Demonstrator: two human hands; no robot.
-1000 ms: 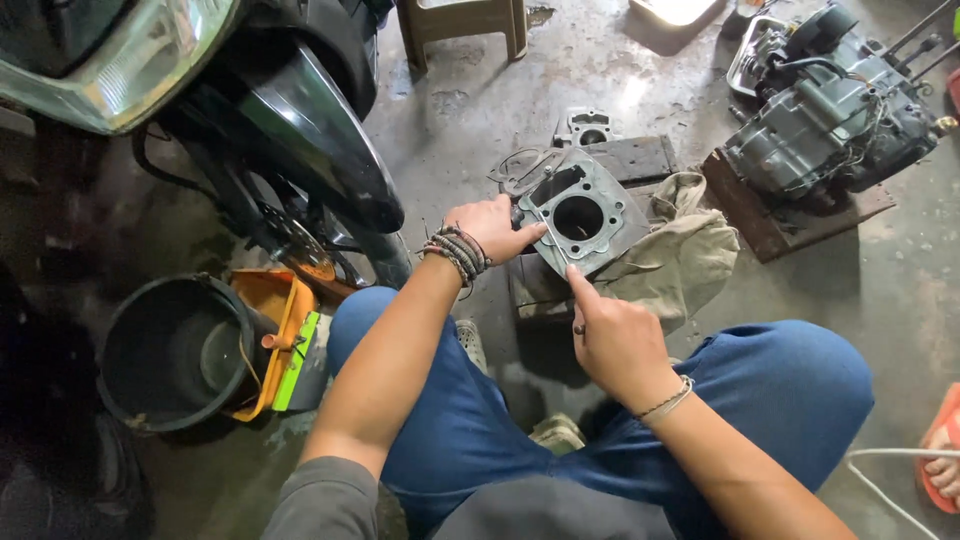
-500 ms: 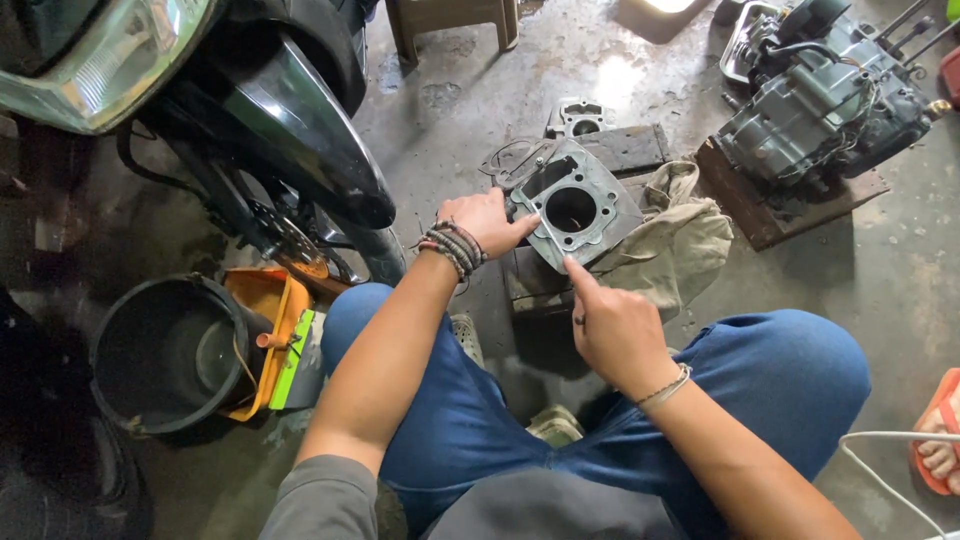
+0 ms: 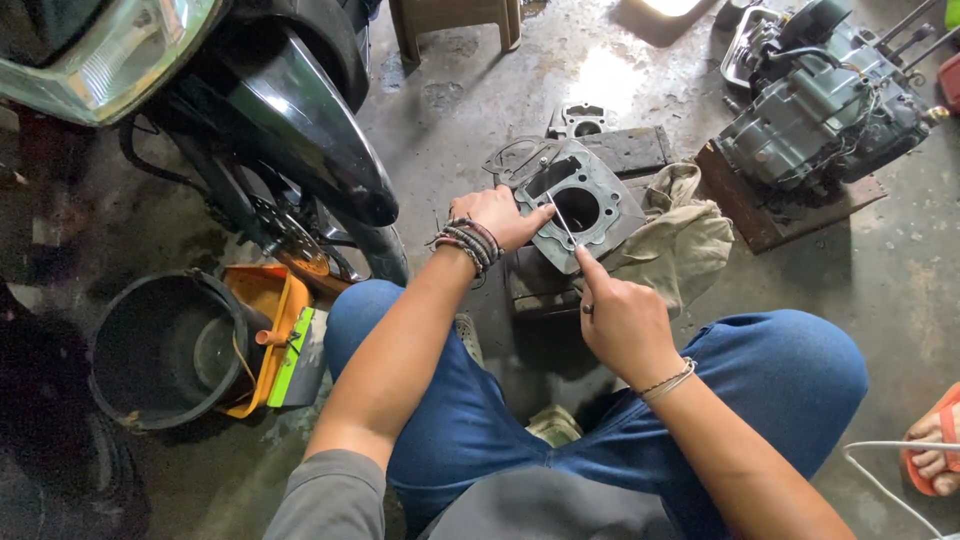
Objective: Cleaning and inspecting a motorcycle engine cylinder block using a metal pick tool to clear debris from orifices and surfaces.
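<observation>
On the stained concrete floor [image 3: 880,290] of the workshop, a black motorcycle [image 3: 290,150] fills the upper left, its headlight and front mudguard leaning over the spot where a person crouches in blue jeans. Across from it, at the upper right, a stripped engine [image 3: 820,110] sits on a wooden board [image 3: 750,215]. A black bucket [image 3: 165,350] stands at the lower left, touching an orange tray [image 3: 275,305] just beside the person's knee. Between the knees and the engine lies a beige rag [image 3: 685,240], crumpled next to a dark block [image 3: 540,285].

Resting tilted on that block is a grey engine cylinder [image 3: 585,205], its round bore facing up. The left hand [image 3: 495,215], wrist wrapped in beaded bracelets, grips the near left edge of the cylinder with fingers curled over the rim and thumb pressed on the top face. The right hand [image 3: 620,320] is closed, forefinger stretched forward, pinching a thin metal scraper [image 3: 563,225] whose tip lies against the cylinder's flat gasket face beside the bore. Behind the cylinder a small metal part [image 3: 583,120] lies on the floor.
</observation>
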